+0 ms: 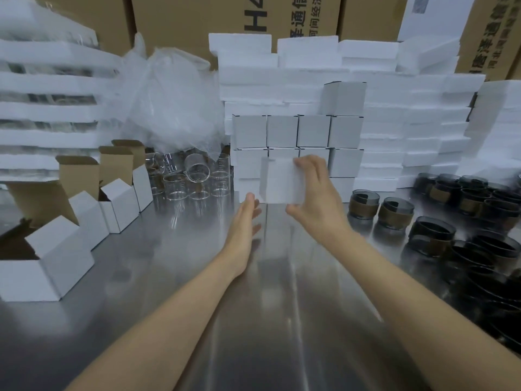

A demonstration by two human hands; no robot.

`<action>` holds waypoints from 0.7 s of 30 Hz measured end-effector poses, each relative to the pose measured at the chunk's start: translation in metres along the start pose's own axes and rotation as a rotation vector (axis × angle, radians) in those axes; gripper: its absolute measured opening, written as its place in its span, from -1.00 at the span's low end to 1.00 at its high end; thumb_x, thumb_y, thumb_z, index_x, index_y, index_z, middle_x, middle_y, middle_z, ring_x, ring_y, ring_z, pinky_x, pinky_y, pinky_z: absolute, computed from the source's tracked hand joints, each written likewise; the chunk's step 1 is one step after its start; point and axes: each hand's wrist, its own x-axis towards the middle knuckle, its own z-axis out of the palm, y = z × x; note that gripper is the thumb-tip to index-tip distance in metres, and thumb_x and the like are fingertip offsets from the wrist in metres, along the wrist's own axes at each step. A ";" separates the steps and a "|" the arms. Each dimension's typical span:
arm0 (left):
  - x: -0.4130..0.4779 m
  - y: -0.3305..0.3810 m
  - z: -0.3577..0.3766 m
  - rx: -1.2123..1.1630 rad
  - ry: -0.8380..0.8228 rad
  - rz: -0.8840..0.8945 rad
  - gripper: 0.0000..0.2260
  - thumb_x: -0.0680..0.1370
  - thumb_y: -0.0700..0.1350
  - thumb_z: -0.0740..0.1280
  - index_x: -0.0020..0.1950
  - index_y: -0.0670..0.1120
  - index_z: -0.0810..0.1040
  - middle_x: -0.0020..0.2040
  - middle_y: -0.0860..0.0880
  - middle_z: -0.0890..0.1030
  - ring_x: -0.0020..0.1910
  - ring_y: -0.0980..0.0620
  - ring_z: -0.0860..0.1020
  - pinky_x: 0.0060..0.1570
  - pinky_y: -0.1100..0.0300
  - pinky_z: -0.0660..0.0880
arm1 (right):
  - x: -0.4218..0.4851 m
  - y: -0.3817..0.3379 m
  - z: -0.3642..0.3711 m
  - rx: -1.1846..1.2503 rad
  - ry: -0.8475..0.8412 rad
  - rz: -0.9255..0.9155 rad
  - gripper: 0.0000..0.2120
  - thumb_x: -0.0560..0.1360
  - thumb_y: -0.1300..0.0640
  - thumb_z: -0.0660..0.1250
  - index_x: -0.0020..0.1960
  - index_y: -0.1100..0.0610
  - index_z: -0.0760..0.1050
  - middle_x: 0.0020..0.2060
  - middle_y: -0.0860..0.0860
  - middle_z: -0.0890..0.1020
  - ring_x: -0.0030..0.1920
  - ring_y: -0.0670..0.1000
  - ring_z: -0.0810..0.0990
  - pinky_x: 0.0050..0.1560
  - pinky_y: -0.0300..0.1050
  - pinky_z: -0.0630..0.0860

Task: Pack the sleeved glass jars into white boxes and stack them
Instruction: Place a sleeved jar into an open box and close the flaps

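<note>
My right hand (315,190) grips a closed white box (280,180), blurred by motion, just in front of the stack of closed white boxes (298,131) at the back centre. My left hand (248,213) is beside the box's lower left corner with fingers straight, holding nothing. Dark glass jars with brown sleeves (363,204) crowd the right side of the steel table (197,277). Open white boxes (118,206) with raised brown flaps line the left side.
Clear glass jars (194,179) stand behind the open boxes, under a heap of crumpled plastic wrap (172,103). White foam slabs (394,114) are stacked behind and to the right of the box stack. Foam trays (42,108) stack at the left. Brown cartons (197,21) fill the background.
</note>
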 end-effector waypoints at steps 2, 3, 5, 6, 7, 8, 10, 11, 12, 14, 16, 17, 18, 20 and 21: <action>0.002 0.000 0.002 0.019 0.017 -0.029 -0.76 0.63 0.15 0.09 0.18 0.12 0.44 0.29 0.04 0.51 0.21 0.15 0.48 0.35 -0.01 0.37 | 0.033 -0.001 0.001 -0.027 0.065 0.005 -0.26 0.31 0.25 0.48 0.42 0.15 0.24 0.38 0.06 0.24 0.22 0.14 0.43 -0.09 -0.06 0.47; 0.001 0.000 0.002 0.038 0.007 -0.027 -0.74 0.64 0.12 0.07 0.21 0.09 0.46 0.29 0.03 0.51 0.24 0.13 0.47 0.34 0.00 0.38 | 0.052 -0.002 0.001 -0.033 0.097 0.005 -0.26 0.32 0.25 0.48 0.42 0.15 0.24 0.38 0.08 0.24 0.20 0.14 0.45 -0.11 -0.07 0.45; 0.001 -0.002 0.002 0.061 -0.012 -0.010 -0.62 0.64 0.13 0.06 0.29 -0.03 0.48 0.30 0.01 0.53 0.27 0.13 0.47 0.32 0.04 0.40 | 0.093 -0.004 0.003 -0.028 0.151 0.000 -0.27 0.34 0.26 0.48 0.43 0.11 0.24 0.38 0.08 0.23 0.16 0.14 0.47 -0.13 -0.06 0.46; 0.001 -0.004 0.002 0.068 -0.011 -0.005 -0.58 0.64 0.14 0.05 0.31 -0.08 0.49 0.29 0.01 0.54 0.27 0.14 0.47 0.30 0.05 0.41 | 0.113 -0.005 0.004 -0.013 0.165 -0.014 -0.27 0.35 0.28 0.48 0.43 0.09 0.23 0.39 0.08 0.21 0.16 0.14 0.47 -0.09 -0.02 0.51; 0.002 -0.005 0.001 0.072 -0.003 0.000 -0.55 0.63 0.14 0.05 0.31 -0.10 0.50 0.27 0.01 0.55 0.27 0.14 0.48 0.30 0.05 0.41 | 0.132 -0.007 0.005 0.000 0.172 -0.039 -0.25 0.35 0.30 0.48 0.43 0.07 0.23 0.40 0.08 0.19 0.18 0.14 0.46 -0.01 0.02 0.54; 0.003 -0.006 0.000 0.073 0.005 0.004 -0.55 0.63 0.13 0.05 0.30 -0.12 0.50 0.26 0.01 0.55 0.26 0.13 0.48 0.31 0.05 0.41 | 0.149 -0.009 0.006 -0.002 0.169 -0.064 -0.24 0.34 0.32 0.48 0.44 0.07 0.22 0.41 0.09 0.18 0.20 0.14 0.44 0.06 0.02 0.54; 0.004 -0.008 0.000 0.073 0.012 0.017 -0.55 0.62 0.13 0.06 0.28 -0.12 0.52 0.23 0.02 0.57 0.27 0.12 0.49 0.32 0.02 0.40 | 0.178 -0.014 0.010 -0.011 0.146 -0.099 -0.22 0.34 0.33 0.48 0.45 0.08 0.21 0.42 0.11 0.18 0.23 0.16 0.42 0.10 -0.03 0.52; 0.004 -0.009 0.000 0.078 0.007 0.024 -0.53 0.59 0.16 0.06 0.25 -0.11 0.53 0.22 0.03 0.58 0.26 0.14 0.49 0.33 0.01 0.40 | 0.189 -0.016 0.013 0.008 0.124 -0.103 -0.24 0.35 0.34 0.47 0.45 0.10 0.21 0.42 0.12 0.19 0.24 0.17 0.41 0.10 -0.05 0.51; 0.004 -0.009 0.000 0.083 0.000 0.026 -0.52 0.55 0.20 0.07 0.22 -0.08 0.55 0.20 0.05 0.59 0.25 0.17 0.50 0.34 -0.01 0.39 | 0.199 -0.018 0.017 0.015 0.094 -0.112 -0.24 0.36 0.34 0.45 0.45 0.11 0.20 0.42 0.12 0.19 0.24 0.18 0.41 0.09 -0.04 0.51; 0.004 -0.011 -0.001 0.084 -0.004 0.024 -0.57 0.53 0.23 0.10 0.13 0.00 0.58 0.17 0.09 0.60 0.22 0.22 0.50 0.35 -0.03 0.38 | 0.210 -0.020 0.028 -0.049 0.017 -0.145 -0.26 0.36 0.36 0.42 0.44 0.09 0.20 0.43 0.13 0.15 0.24 0.20 0.38 0.09 0.02 0.51; 0.005 -0.012 -0.001 0.080 0.002 0.018 -0.64 0.57 0.24 0.16 0.04 0.03 0.61 0.14 0.10 0.61 0.21 0.20 0.51 0.35 -0.05 0.37 | 0.215 -0.015 0.040 -0.069 -0.050 -0.124 -0.34 0.42 0.34 0.33 0.45 0.05 0.19 0.46 0.12 0.10 0.31 0.18 0.31 0.18 0.05 0.47; 0.005 -0.012 -0.001 0.083 0.006 0.011 -0.63 0.54 0.24 0.16 0.02 0.04 0.62 0.13 0.09 0.62 0.21 0.19 0.51 0.36 -0.04 0.37 | 0.215 -0.011 0.046 -0.084 -0.073 -0.097 -0.34 0.45 0.35 0.29 0.47 0.04 0.16 0.48 0.12 0.07 0.37 0.17 0.25 0.23 0.05 0.44; 0.005 -0.011 -0.001 0.085 0.009 0.006 -0.60 0.50 0.24 0.13 0.00 0.04 0.63 0.13 0.08 0.62 0.21 0.18 0.51 0.35 -0.03 0.37 | 0.214 -0.008 0.052 -0.117 -0.085 -0.074 -0.30 0.46 0.36 0.28 0.51 0.05 0.10 0.50 0.14 0.02 0.43 0.17 0.18 0.26 0.05 0.42; 0.004 -0.010 0.000 0.091 0.009 -0.001 -0.59 0.50 0.22 0.12 0.00 0.01 0.64 0.10 0.08 0.63 0.16 0.15 0.53 0.33 -0.02 0.39 | 0.212 -0.004 0.061 -0.170 -0.079 -0.060 -0.25 0.49 0.28 0.34 0.55 0.08 0.02 0.52 0.16 -0.03 0.47 0.19 0.11 0.28 0.05 0.41; 0.004 -0.009 0.001 0.091 0.009 -0.004 -0.62 0.56 0.19 0.14 0.01 -0.01 0.64 0.09 0.07 0.64 0.12 0.15 0.54 0.31 -0.02 0.41 | 0.212 -0.004 0.063 -0.159 -0.062 -0.053 -0.26 0.52 0.21 0.35 0.56 0.09 0.01 0.53 0.17 -0.03 0.48 0.19 0.13 0.30 0.05 0.38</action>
